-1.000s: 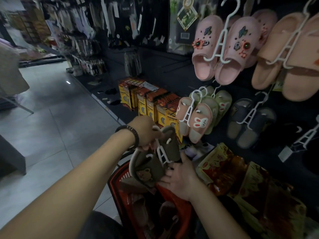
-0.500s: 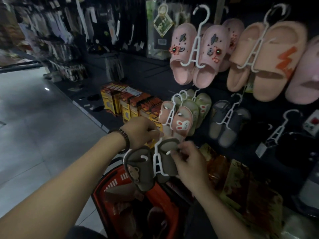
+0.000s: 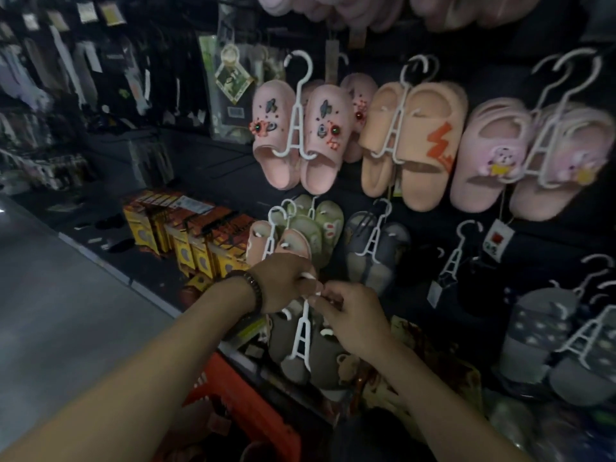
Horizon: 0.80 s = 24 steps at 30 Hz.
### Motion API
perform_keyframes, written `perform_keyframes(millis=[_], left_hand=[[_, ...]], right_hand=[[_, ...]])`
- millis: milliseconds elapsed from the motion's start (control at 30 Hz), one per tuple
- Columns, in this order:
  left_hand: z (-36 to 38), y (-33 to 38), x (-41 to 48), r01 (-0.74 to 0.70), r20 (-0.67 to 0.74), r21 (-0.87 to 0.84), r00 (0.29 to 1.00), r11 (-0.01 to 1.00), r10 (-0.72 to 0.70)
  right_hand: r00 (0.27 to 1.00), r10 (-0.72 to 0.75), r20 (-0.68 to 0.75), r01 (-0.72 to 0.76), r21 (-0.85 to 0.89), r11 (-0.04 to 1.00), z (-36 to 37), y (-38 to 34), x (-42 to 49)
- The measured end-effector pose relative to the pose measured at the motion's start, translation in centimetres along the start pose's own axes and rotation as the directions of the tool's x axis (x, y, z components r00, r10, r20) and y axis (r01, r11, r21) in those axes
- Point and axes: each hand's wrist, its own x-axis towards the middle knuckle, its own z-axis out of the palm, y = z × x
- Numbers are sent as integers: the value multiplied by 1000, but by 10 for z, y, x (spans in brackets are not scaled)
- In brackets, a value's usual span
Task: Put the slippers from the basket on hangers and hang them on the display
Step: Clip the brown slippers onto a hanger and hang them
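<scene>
We hold the small dark brown rubber slippers with a bear motif (image 3: 325, 358) up on the white plastic ladder-shaped hanger (image 3: 301, 331), 1 slipper to each side of its stem. That way the pair hangs as 1 unit, like the pairs on show. It dangles below our 2 hands, above the red plastic basket (image 3: 240, 405) and close in front of the lower row of the dark display wall (image 3: 213, 168).

Our left hand (image 3: 283, 281), with a dark beaded bracelet (image 3: 251, 288) at the wrist, is clenched round the top of the hanger. The hook is hidden inside that fist, so we cannot tell which way it faces. Our right hand (image 3: 356, 318) pinches the hanger's neck just beneath with its fingertips. We judge that the left carries the weight while the right steadies and aims the hook.

The small pink rabbit-print slippers (image 3: 263, 241) hang just behind our left hand, and the grey rubber slippers (image 3: 376, 255) hang beside them. We take it we are level with this row because child-sized pairs go here. The hooking itself is not yet done, and we cannot make out a free peg in the dim light.
</scene>
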Motion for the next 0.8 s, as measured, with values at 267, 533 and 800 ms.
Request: perform_keyframes(millis=[267, 533, 800], left_hand=[[23, 4, 48, -15, -273, -300, 960, 954, -70], [63, -5, 88, 72, -190, -482, 964, 873, -184], [83, -5, 116, -2, -250, -400, 962, 916, -107]], right_hand=[[967, 208, -148, -209, 13, 978, -27, 48, 18], [957, 206, -206, -200, 48, 979, -55, 85, 60], [986, 23, -162, -30, -41, 999, -48, 114, 80]])
